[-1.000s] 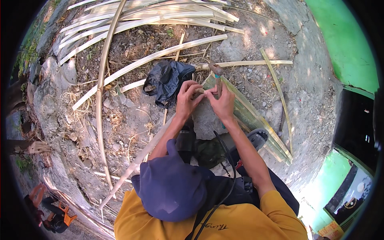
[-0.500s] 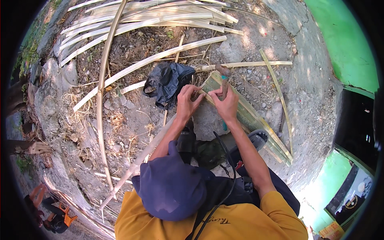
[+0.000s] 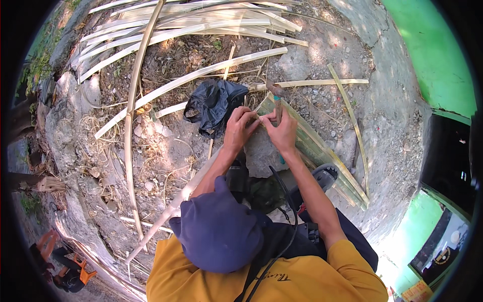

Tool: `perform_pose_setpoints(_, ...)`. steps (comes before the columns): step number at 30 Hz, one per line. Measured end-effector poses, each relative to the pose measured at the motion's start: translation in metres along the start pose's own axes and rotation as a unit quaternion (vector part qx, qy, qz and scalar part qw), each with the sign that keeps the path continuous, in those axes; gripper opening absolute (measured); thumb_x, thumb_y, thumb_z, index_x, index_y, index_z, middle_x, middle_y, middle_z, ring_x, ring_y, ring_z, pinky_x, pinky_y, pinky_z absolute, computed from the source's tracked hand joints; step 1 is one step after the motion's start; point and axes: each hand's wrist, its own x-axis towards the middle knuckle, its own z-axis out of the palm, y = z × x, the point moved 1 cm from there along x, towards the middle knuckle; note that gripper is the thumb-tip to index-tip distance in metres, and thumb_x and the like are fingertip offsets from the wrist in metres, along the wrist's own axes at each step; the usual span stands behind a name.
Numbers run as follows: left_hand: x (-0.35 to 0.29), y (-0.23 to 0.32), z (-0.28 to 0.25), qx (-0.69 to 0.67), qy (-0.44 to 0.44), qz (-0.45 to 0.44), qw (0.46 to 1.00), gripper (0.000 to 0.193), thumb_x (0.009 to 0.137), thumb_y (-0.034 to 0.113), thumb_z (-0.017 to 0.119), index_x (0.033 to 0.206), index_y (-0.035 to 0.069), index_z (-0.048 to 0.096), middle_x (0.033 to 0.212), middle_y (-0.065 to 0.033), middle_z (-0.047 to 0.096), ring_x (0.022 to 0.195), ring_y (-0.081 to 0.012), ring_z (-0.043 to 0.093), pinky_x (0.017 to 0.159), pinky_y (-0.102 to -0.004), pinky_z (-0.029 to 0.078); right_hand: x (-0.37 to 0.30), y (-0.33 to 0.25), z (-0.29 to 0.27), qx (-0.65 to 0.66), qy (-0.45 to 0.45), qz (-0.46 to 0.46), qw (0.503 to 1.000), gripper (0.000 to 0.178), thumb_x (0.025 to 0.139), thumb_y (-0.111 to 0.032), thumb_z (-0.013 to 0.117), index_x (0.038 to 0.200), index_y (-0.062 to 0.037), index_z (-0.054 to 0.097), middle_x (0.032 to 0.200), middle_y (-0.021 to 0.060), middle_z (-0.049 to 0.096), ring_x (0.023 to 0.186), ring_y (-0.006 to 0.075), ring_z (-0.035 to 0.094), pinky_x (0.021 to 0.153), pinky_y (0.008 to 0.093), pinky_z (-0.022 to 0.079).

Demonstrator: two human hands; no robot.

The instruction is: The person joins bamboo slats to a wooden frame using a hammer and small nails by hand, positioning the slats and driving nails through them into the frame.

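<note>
My left hand (image 3: 238,132) is closed in a pinch at the near-left corner of a green bamboo-slat panel (image 3: 314,143). Whatever its fingertips hold is too small to make out. Beside it, my right hand (image 3: 282,133) grips a hammer (image 3: 276,91) with a wooden and teal handle, its head pointing away from me. The thumb and finger of that hand meet the left fingertips. The panel slants toward the lower right under my right forearm. A crumpled black plastic bag (image 3: 215,105) lies just left of my left hand.
Pale split bamboo strips (image 3: 201,30) are heaped at the far side. A long strip (image 3: 130,116) crosses the left, and another (image 3: 350,113) lies right of the panel. Rough dirt and stones surround them. A green wall (image 3: 432,45) stands right; another person (image 3: 68,274) is at lower left.
The hammer head has tipped slightly left in my right hand. Both hands stay at the panel's corner, with the right fingertips a little closer to the left. The view has shifted slightly.
</note>
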Motion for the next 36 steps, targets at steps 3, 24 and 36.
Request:
perform_pose_setpoints(3,-0.002,-0.002,-0.002,-0.006,-0.007,-0.015,1.000,0.028,0.080,0.008,0.087,0.105,0.002,0.074,0.104,-0.0101,0.065,0.087,-0.0244,0.067,0.073,-0.0353,0.058,-0.001,0.000,0.003,0.002,-0.005,-0.010,1.000,0.027,0.085,-0.009,0.083,0.095,-0.0019,0.058,0.080,0.0103,0.076,0.072,0.0274,0.076,0.067,0.0389,0.057)
perform_pose_setpoints(24,-0.005,0.000,0.006,-0.043,0.020,-0.039,0.998,0.025,0.072,-0.001,0.085,0.093,0.003,0.074,0.096,-0.0081,0.068,0.090,-0.0286,0.064,0.076,-0.0394,0.054,0.002,-0.007,0.009,-0.001,-0.047,-0.015,0.999,0.034,0.088,-0.010,0.081,0.110,0.0020,0.060,0.084,0.0145,0.078,0.079,0.0338,0.078,0.070,0.0431,0.060)
perform_pose_setpoints(36,-0.003,0.003,0.004,-0.028,0.011,-0.050,0.998,0.034,0.077,0.006,0.087,0.108,0.005,0.075,0.098,-0.0085,0.070,0.088,-0.0269,0.066,0.077,-0.0384,0.056,-0.005,-0.003,0.005,0.051,0.028,0.031,0.998,0.028,0.085,-0.006,0.084,0.094,-0.0018,0.058,0.082,0.0119,0.077,0.074,0.0255,0.078,0.068,0.0373,0.060)
